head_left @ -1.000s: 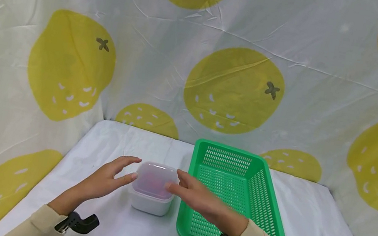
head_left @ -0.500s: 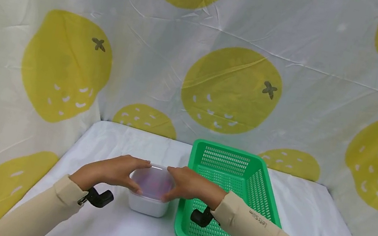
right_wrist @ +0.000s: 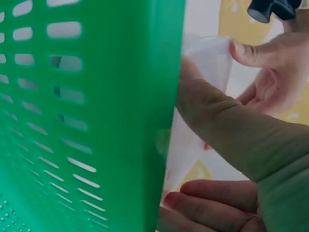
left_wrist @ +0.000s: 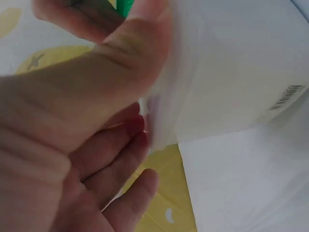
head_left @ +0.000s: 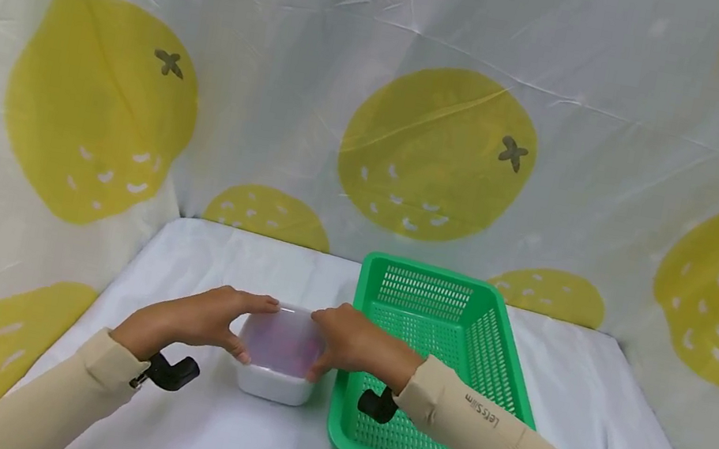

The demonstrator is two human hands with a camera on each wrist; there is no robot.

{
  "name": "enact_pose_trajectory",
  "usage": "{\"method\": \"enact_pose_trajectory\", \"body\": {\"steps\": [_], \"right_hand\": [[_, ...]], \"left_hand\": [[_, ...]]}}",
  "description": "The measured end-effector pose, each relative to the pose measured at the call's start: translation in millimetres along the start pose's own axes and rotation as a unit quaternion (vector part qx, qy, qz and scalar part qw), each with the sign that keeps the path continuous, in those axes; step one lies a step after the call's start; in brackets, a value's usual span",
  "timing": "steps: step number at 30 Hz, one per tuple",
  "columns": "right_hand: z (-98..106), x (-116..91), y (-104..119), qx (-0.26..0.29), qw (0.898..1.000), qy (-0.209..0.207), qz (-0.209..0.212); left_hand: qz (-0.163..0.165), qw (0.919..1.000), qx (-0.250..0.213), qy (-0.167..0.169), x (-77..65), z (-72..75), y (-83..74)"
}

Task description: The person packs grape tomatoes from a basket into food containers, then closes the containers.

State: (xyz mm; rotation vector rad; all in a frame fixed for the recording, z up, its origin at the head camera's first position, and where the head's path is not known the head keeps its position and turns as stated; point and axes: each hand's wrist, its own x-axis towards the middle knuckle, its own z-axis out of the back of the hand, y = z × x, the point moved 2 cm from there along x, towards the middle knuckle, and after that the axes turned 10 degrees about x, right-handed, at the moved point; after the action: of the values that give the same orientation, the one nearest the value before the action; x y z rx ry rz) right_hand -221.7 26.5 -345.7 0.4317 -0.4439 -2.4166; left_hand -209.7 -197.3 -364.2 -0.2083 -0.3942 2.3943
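Note:
A white square food container point(head_left: 275, 387) stands on the white cloth with a translucent lid point(head_left: 284, 340) on top; something pinkish shows dimly through it. My left hand point(head_left: 191, 318) grips the lid's left side, thumb at the front corner and fingers at the back. On the opposite side my right hand point(head_left: 358, 346) holds the lid in the same way. In the left wrist view, the thumb point(left_wrist: 137, 48) lies against the container's rim point(left_wrist: 166, 111). The right wrist view shows both thumbs at the lid's front edge; the green basket hides part of the container.
Close to the container's right side stands a green plastic basket point(head_left: 335, 405) with slotted walls, partly under my right forearm. A lemon-print sheet point(head_left: 269, 80) hangs behind the table and along its sides. White cloth point(head_left: 200, 429) covers the tabletop.
Both hands, earlier held apart above the container's sides, have come inward and down onto the lid. During the last half second they stay there while the head view shifts slightly.

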Motion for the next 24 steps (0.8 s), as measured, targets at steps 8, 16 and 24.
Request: {"method": "enact_pose_trajectory", "body": {"steps": [8,16,24], "right_hand": [[21,3,-6,-0.023,1.000,-0.002,-0.010],[28,10,-19,0.030,0.999,0.013,-0.005],[25,-16,-25,0.080,0.995,-0.052,0.031]], "left_hand": [[-0.049,0.9987,0.010,0.011,10.9,8.2,1.2],[-0.021,0.9985,0.041,0.030,32.0,26.3,8.4],[-0.005,0.9982,0.058,-0.012,30.5,25.4,-1.1]]}}
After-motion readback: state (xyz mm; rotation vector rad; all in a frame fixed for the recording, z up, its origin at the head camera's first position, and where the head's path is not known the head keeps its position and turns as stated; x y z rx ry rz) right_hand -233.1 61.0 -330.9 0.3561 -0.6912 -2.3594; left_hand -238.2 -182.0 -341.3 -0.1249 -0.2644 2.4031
